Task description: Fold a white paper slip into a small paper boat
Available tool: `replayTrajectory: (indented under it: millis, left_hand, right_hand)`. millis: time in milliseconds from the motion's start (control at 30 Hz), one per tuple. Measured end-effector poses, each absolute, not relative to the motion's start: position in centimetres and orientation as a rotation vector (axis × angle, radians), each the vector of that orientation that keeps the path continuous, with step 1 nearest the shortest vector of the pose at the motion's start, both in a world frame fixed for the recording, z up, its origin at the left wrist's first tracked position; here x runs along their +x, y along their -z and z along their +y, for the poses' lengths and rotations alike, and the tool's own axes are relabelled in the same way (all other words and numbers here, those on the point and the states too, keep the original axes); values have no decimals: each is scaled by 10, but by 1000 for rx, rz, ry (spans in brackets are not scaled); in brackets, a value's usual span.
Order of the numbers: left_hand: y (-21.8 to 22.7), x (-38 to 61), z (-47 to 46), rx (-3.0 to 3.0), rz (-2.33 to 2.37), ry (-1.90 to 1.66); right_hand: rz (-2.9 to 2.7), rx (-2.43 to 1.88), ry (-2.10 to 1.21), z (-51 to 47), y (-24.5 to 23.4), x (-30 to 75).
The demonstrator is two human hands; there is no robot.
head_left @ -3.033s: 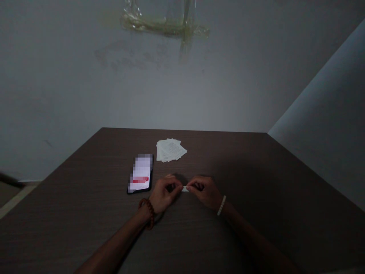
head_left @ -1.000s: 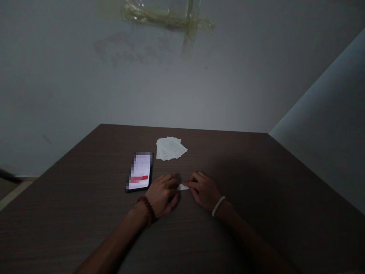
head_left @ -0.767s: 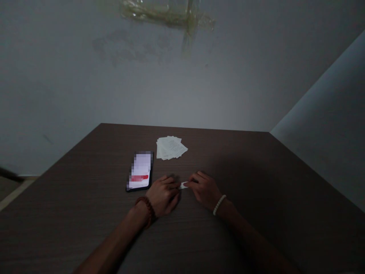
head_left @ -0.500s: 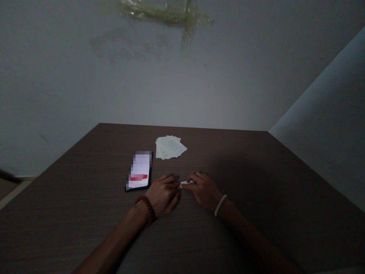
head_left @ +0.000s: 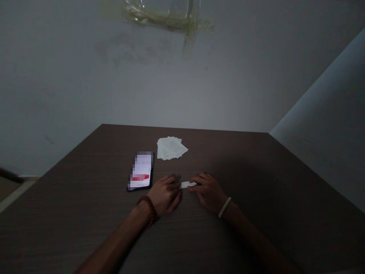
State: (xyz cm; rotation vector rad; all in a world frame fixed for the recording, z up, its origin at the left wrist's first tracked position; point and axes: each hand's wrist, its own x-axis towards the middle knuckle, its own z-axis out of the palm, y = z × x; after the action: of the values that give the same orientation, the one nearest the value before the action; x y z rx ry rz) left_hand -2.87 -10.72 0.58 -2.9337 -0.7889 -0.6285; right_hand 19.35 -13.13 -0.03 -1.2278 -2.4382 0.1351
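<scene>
A narrow strip of white paper (head_left: 185, 185), which looks folded, lies low over the table between my two hands. My left hand (head_left: 164, 195), with a brown bead bracelet at the wrist, has its fingertips closed on the strip's left end. At the right end, the thumb and fingers of my right hand (head_left: 210, 191) pinch the paper; a pale bead bracelet circles that wrist. Both ends of the strip are hidden under fingers.
Beyond my hands, a loose pile of white printed paper slips (head_left: 171, 148) lies on the dark brown table (head_left: 99, 228). A phone (head_left: 142, 171) with its screen lit rests left of the pile. A grey wall (head_left: 182, 91) rises behind the table's far edge.
My right hand has slid a little to the right along the strip, so more of the paper shows between my hands. The left hand keeps its place on the strip.
</scene>
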Motion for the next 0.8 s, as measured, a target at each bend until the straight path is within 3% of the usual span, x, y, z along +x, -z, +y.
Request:
replayTrajectory:
  millis: [433, 800]
  left_hand:
    - [6, -25, -102, -2992, -899, 753]
    - [-5, -27, -103, -2979, -1130, 571]
  right_hand:
    - [-2396, -1153, -212, -125, 3, 193]
    - [-2346, -1199, -162, -124, 4, 190]
